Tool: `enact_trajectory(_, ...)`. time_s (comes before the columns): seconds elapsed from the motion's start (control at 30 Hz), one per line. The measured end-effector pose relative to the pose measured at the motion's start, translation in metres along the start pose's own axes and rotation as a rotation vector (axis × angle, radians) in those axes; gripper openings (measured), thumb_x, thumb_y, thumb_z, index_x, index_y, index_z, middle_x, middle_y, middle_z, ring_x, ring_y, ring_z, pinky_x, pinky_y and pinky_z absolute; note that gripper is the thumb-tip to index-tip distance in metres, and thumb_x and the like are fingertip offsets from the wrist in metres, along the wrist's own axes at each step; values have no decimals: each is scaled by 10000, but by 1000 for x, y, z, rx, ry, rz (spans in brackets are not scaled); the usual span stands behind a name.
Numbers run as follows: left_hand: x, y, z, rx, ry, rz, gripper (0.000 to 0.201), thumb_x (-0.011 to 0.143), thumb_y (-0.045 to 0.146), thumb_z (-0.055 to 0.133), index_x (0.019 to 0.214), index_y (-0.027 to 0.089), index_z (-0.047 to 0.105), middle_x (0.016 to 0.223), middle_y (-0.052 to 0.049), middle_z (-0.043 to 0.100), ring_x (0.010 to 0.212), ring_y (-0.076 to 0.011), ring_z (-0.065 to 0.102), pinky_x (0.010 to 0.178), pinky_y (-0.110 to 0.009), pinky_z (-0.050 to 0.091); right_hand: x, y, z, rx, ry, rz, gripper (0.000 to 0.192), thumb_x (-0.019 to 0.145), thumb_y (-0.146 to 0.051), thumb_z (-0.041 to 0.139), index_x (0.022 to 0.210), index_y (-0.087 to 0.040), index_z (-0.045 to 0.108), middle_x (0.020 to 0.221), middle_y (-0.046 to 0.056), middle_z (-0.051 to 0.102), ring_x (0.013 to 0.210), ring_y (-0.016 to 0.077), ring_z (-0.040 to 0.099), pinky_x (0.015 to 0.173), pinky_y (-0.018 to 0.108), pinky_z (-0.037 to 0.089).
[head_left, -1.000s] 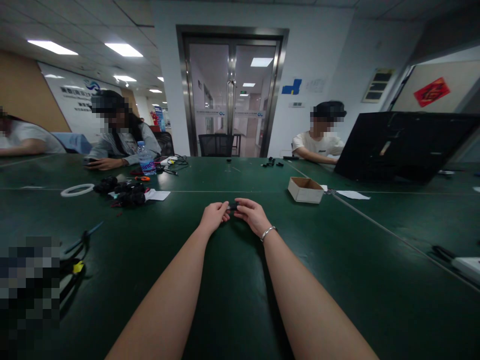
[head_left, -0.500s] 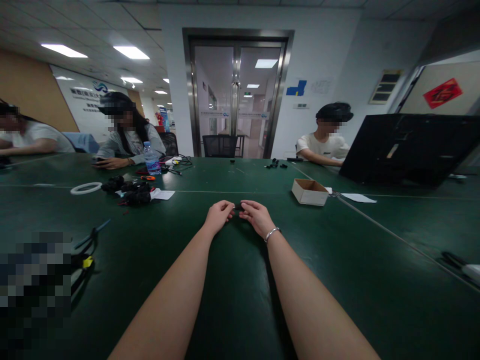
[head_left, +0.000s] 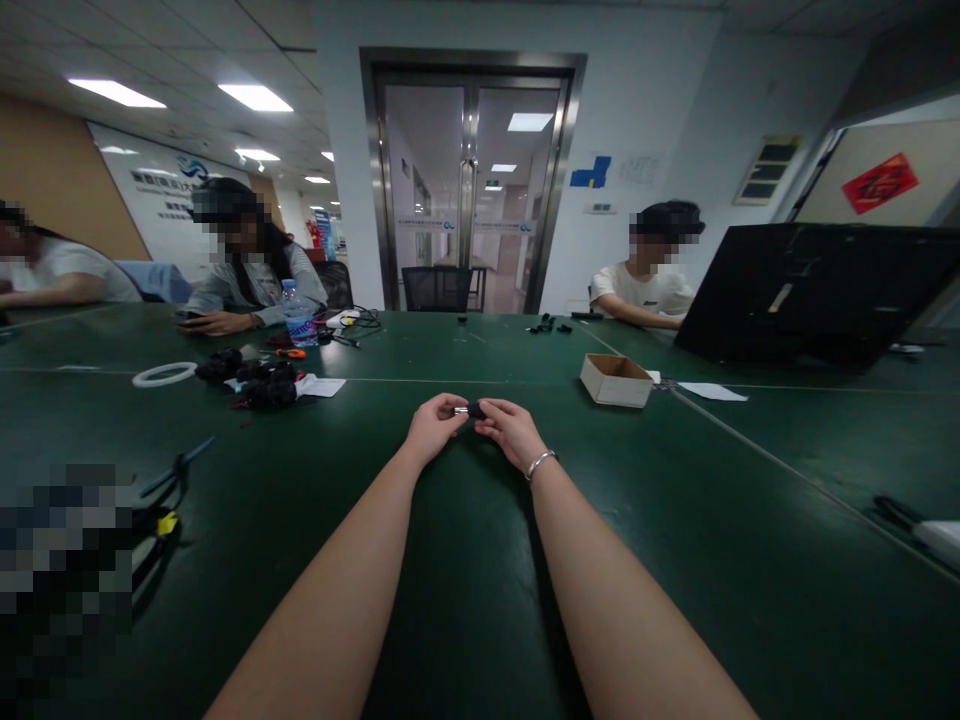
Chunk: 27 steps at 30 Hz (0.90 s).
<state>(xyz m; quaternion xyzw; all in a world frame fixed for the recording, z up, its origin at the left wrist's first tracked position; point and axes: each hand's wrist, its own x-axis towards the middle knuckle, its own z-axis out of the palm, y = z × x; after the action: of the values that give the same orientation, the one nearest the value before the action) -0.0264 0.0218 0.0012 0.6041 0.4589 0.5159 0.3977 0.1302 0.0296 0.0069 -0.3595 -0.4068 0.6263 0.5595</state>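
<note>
Green table point(head_left: 675, 560): largest surface noted, spreading beneath the fingers and out to both sides of them; top appears smooth, with a dull sheen. Dark screen point(head_left: 817, 290): stands beyond the fingers, well to their right. Cluster of black items point(head_left: 262, 382): lies beyond the fingers to their left, well apart from them; individual parts cannot be told. Open box point(head_left: 616, 388): pale walls, beyond the fingers to their right, not touching them.

Left hand point(head_left: 432, 430): thumb and forefinger pinched together on the bright end point(head_left: 460, 411) of a small black piece point(head_left: 475, 410). Right hand point(head_left: 516, 432): thumb and fingers clamped on the opposite, dark part; bracelet point(head_left: 540, 464) at the wrist, behind these fingers.

Small black piece: located between the two sets of fingertips, set crosswise, roughly level, partly covered by them. Contact with the table cannot be confirmed. Judged light, stiff and hard-shelled, suited to a fingertip pinch; the dark body should give the surer hold.

Bright end: smallest part noted, at the left fingertips. Looks metallic, so probably slippery; best held lightly along its length, without sideways bending
</note>
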Motion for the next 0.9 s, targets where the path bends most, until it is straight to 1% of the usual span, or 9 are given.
enact_trajectory(0.1, 0, 0, -1, -4, 8, 16, 282, 695, 221, 678, 968, 158, 642, 979, -82, 633, 762, -155, 615, 537, -216, 498, 0, 0, 0, 8, -2, -3, 113, 774, -116, 756, 834, -91, 665, 721, 70, 663, 565, 129, 640, 558, 222, 578)
enact_trajectory(0.23, 1, -1, -1, -27, 14, 22, 282, 671, 228, 704, 938, 153, 650, 931, -77, 654, 733, -151, 611, 543, -219, 487, 0, 0, 1, 15, 16, 9, 96, 783, -116, 746, 811, -90, 659, 681, 59, 652, 537, 124, 629, 531, 215, 573)
enact_trajectory(0.4, 1, 0, -1, -58, 17, 2, 303, 655, 252, 724, 933, 150, 662, 926, -84, 671, 784, -174, 624, 559, -227, 491, 0, 0, 2, 7, 27, 5, 124, 766, -136, 770, 797, -97, 656, 660, 54, 646, 527, 126, 627, 514, 212, 571)
enact_trajectory(0.47, 1, 0, -1, -61, 16, -16, 313, 657, 261, 725, 943, 148, 667, 919, -86, 674, 793, -177, 627, 561, -226, 490, 0, 0, 2, 7, 23, 6, 106, 779, -126, 755, 799, -98, 655, 668, 56, 649, 527, 126, 628, 513, 213, 570)
enact_trajectory(0.63, 2, -1, -3, -48, 17, -46, 336, 670, 330, 727, 942, 140, 679, 874, -87, 676, 809, -189, 631, 582, -242, 498, -1, 0, 2, 8, 20, 5, 59, 800, -89, 717, 812, -93, 659, 678, 49, 648, 527, 121, 628, 513, 210, 568)
enact_trajectory(0.9, 5, -2, -3, -60, -7, -67, 375, 664, 428, 751, 883, 131, 683, 771, -72, 682, 734, -170, 634, 600, -248, 490, -2, 0, 0, -18, -29, -18, 133, 756, -95, 757, 856, -117, 673, 705, 29, 649, 580, 122, 643, 539, 203, 575)
